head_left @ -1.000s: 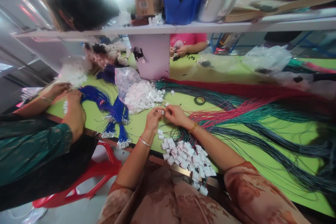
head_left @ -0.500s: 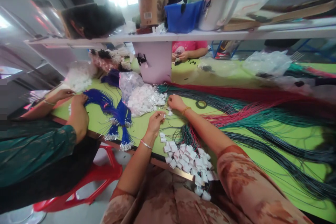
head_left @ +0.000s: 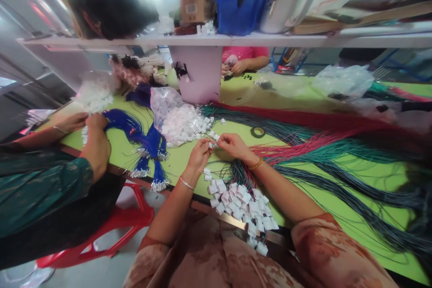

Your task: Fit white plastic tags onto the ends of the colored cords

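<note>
My left hand [head_left: 199,155] and my right hand [head_left: 232,145] meet over the green table [head_left: 337,193], fingertips pinched together on a small white connector [head_left: 212,145] with thin wires. Below them lies a cluster of finished white connectors [head_left: 241,202] on a bundle of dark green and red wires [head_left: 236,173]. A heap of loose white connectors [head_left: 184,123] spills from a clear plastic bag just beyond my hands.
Long red, green and dark wires [head_left: 330,144] fan across the table to the right. A tape roll [head_left: 258,132] lies nearby. At left a person in green [head_left: 40,189] handles blue wire bundles [head_left: 141,137]. Another person in pink [head_left: 245,56] works opposite. A shelf [head_left: 236,38] holds boxes overhead.
My right hand reached out to the loose connector heap half a second ago and has come back to meet my left hand. Both now pinch a connector together.
</note>
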`<state>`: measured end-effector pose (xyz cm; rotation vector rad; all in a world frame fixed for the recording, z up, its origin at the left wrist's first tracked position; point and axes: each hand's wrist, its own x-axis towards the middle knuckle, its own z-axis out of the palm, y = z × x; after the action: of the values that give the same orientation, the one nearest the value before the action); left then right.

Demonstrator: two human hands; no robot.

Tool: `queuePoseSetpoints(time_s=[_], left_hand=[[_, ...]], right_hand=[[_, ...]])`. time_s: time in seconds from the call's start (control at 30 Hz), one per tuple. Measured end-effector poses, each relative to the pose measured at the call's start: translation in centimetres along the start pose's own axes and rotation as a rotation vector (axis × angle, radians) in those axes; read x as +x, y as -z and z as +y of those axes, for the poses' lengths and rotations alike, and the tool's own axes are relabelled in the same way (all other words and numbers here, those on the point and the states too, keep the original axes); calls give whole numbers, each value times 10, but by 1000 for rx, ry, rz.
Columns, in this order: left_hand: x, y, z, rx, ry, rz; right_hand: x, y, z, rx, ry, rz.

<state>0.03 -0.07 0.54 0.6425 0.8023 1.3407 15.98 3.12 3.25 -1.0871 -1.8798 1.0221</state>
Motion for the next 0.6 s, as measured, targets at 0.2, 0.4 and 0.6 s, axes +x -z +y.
queuePoseSetpoints(time_s=[0.2, 0.4, 0.6], left_hand=[[-3, -3, 3, 31, 1, -12], [-3, -3, 3, 35, -5, -20], [-4, -2, 4, 60, -25, -9]], right_hand=[[1, -2, 10, -80, -28, -31], [4, -3, 13, -52, -69, -43], [1, 0, 9, -33, -59, -72]])
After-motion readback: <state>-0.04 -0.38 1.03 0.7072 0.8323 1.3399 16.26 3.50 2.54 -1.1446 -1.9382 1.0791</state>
